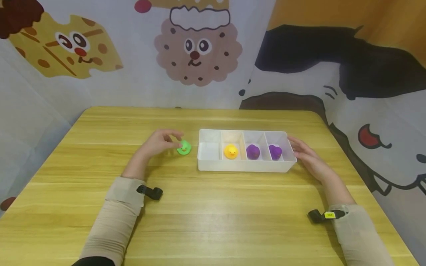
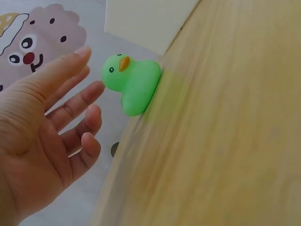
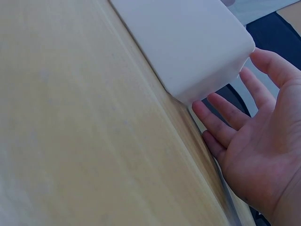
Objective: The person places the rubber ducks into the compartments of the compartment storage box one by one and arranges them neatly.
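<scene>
A green rubber duck [image 2: 136, 84] sits upright on the table, left of a white divided box [image 1: 246, 166]. My left hand [image 1: 163, 141] is at the duck's left side. In the left wrist view its fingers are spread and loosely bent, fingertips close beside the duck's head. My right hand [image 3: 263, 136] is at the box's right end, its straight fingertips right at the end wall and the thumb near the top rim. Inside the box, a yellow duck [image 1: 231, 151] sits in the second compartment from the left. The two to its right hold a purple duck [image 1: 253, 152] and another purple toy [image 1: 275, 152].
The box stands on a wooden table [image 1: 213, 214]; its leftmost compartment [image 1: 209, 147] shows only bare white floor. Behind the table's far edge hangs a cloth [image 1: 133, 92] printed with cartoon figures. A small black camera is strapped on each wrist.
</scene>
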Demonstrator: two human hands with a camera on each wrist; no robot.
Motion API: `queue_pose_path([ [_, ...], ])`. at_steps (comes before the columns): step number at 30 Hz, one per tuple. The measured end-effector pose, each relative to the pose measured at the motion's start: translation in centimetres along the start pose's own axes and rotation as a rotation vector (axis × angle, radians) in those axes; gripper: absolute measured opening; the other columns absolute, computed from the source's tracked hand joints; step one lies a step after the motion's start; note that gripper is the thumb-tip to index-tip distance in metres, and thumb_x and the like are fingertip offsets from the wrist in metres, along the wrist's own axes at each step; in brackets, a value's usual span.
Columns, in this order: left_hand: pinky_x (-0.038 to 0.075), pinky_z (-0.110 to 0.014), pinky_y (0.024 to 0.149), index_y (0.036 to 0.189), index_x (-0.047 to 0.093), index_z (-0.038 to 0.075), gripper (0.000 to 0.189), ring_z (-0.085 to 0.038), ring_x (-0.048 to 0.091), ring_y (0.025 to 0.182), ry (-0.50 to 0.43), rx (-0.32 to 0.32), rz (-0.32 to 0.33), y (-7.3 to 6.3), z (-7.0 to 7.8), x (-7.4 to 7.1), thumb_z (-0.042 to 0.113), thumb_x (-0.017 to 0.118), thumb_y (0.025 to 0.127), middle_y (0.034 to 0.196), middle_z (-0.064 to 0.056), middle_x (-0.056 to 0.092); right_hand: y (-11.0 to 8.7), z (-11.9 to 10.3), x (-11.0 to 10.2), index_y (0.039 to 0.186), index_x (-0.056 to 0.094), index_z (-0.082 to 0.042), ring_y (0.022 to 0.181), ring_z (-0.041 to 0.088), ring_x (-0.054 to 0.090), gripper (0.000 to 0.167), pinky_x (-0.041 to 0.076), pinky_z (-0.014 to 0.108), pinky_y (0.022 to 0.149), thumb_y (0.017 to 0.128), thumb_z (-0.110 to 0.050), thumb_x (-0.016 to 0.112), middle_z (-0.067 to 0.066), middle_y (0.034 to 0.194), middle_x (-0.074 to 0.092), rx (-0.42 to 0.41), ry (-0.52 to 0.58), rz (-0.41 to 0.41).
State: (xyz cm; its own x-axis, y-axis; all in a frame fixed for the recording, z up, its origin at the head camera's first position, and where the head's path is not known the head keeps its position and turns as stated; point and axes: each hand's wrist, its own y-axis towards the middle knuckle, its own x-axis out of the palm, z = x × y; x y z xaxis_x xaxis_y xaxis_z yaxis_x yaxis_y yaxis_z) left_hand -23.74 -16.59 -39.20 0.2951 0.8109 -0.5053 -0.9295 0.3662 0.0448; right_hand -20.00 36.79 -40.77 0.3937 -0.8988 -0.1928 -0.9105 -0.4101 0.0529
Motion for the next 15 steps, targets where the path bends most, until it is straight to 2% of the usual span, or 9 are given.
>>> queue_pose_path([
  [7, 0.051, -0.039, 0.063, 0.124, 0.063, 0.006, 0.045, -0.032, 0.058, 0.078, -0.018, -0.022, -0.033, -0.08, -0.37, 0.37, 0.022, 0.075, 0.084, 0.105, -0.01, 0.064, -0.03, -0.05, 0.01, 0.152, 0.026, -0.016, 0.13, 0.01, 0.034, 0.054, 0.016, 0.037, 0.111, 0.101, -0.009, 0.042, 0.014, 0.153, 0.027, 0.008, 0.002, -0.001],
  [11, 0.05, -0.038, 0.063, 0.121, 0.065, 0.006, 0.04, -0.033, 0.058, 0.078, -0.034, -0.029, -0.051, -0.05, -0.59, 0.66, 0.019, 0.075, 0.084, 0.104, -0.012, 0.065, -0.04, -0.04, -0.06, 0.152, 0.026, -0.015, 0.129, 0.01, 0.035, 0.054, 0.024, 0.026, 0.106, 0.101, -0.009, 0.042, 0.016, 0.151, 0.028, -0.001, 0.001, -0.002],
  [15, 0.051, -0.037, 0.062, 0.117, 0.067, 0.007, 0.034, -0.033, 0.059, 0.076, -0.043, -0.035, -0.066, -0.22, -0.15, 0.97, 0.015, 0.074, 0.085, 0.101, -0.014, 0.066, -0.08, -0.08, -0.09, 0.151, 0.027, -0.014, 0.127, 0.009, 0.036, 0.053, 0.03, 0.017, 0.099, 0.101, -0.009, 0.043, 0.014, 0.149, 0.032, -0.01, 0.002, 0.001],
])
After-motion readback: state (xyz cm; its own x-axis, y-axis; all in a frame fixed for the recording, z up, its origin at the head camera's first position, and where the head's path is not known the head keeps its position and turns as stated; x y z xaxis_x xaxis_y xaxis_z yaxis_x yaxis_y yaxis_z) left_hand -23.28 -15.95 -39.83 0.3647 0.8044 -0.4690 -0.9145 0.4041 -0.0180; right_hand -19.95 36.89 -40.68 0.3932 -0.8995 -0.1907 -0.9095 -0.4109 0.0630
